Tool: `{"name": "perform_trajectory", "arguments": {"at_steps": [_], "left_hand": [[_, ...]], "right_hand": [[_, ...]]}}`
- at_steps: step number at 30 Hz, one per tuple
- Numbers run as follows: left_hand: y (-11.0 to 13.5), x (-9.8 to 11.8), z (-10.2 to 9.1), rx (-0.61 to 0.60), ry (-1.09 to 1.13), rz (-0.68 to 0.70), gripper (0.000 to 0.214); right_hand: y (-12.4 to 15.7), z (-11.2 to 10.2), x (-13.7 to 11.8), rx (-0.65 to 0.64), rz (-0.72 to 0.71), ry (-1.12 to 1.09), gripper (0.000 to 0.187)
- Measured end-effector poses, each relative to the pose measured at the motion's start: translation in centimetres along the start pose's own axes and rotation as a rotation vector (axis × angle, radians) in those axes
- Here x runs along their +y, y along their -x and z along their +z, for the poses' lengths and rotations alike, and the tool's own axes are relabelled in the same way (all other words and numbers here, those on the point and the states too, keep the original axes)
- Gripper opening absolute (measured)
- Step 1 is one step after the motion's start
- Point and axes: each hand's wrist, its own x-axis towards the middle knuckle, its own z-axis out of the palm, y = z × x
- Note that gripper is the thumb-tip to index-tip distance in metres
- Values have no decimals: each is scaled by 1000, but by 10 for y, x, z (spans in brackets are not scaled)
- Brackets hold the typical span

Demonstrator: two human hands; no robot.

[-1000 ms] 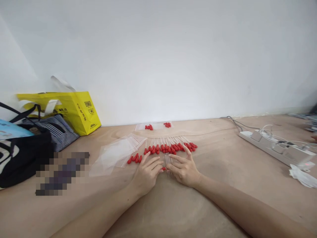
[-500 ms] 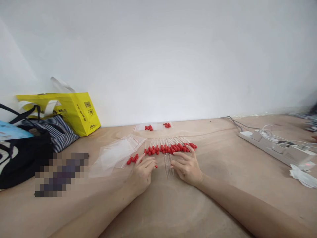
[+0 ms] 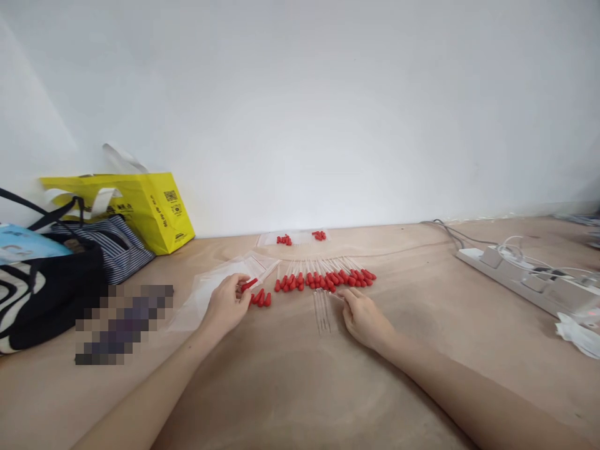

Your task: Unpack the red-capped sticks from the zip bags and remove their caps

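Observation:
Between the fingertips of my left hand [image 3: 229, 301] is a red rubber bulb [image 3: 250, 284], lifted above the table. Several loose red bulbs [image 3: 261, 298] lie just right of that hand, beside the stack of clear zip bags [image 3: 199, 294]. My right hand [image 3: 365, 315] is closed in a pinch on one end of a thin glass dropper tube [image 3: 335, 295]. Just left of it, several bare glass tubes [image 3: 322, 312] lie side by side. Beyond both hands, a fanned row of glass droppers with red bulbs [image 3: 323, 279] lies with the bulbs facing me.
Against the wall lie clear bags with red bulbs [image 3: 284, 240]. A yellow bag [image 3: 162, 212], a striped pouch [image 3: 119, 247] and a black bag [image 3: 56, 294] stand at left, near a blurred-out dark object [image 3: 124, 325]. A power strip [image 3: 529, 275] with cables and a crumpled tissue [image 3: 579, 334] are at right.
My left hand has moved left and now holds up a red bulb. My right hand has shifted slightly right, its spread fingers now drawn into a pinch on a glass tube.

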Motion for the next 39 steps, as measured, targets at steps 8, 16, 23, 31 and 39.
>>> {"name": "perform_trajectory", "arguments": {"at_steps": [8, 16, 23, 31, 39], "left_hand": [[-4, -13, -3, -113, -20, -80, 21], [-5, -9, -1, -166, -55, -137, 30], [-2, 3, 1, -34, -126, -5, 23], [13, 55, 32, -235, 70, 383, 19], [44, 70, 47, -354, 175, 379, 67]], "right_hand": [[-3, 7, -6, 7, 8, -101, 32], [-5, 12, -15, -16, -45, -212, 23], [-6, 12, -15, -19, -79, -204, 24], [-9, 8, -7, 98, -40, -206, 19], [-24, 4, 8, 201, -23, 140, 23]]}}
